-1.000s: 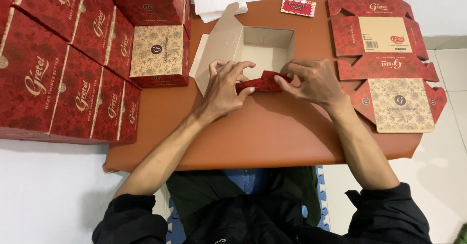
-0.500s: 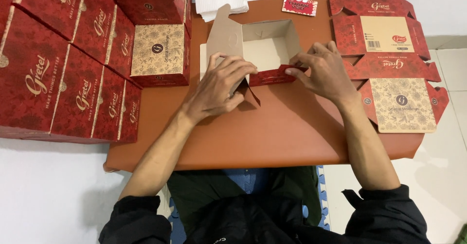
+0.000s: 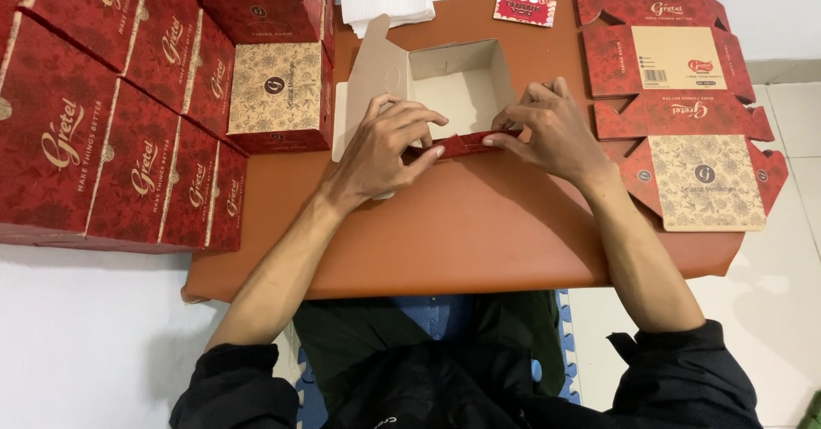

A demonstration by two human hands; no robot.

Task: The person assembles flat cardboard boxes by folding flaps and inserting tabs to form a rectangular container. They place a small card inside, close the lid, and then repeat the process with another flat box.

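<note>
My left hand and my right hand both pinch the near wall of the half-made box, fingers narrowed on the red flap and pressing it against that wall; the left grips its left end, the right its right end. The box sits mid-table, just beyond my hands; its far wall and side walls stand upright and the plain brown inside shows; the lid panel leans up on the left, not yet closed. I judge the shaping mostly done, with the near wall to lock and the lid to shut. To the right lies a pile of flat box blanks, unfolded; to the left finished red boxes stand stacked, so plenty is done and some remains. At the far edge lie white folded paper and a small red card. The table is smooth orange-brown; the floor around it is pale.
</note>
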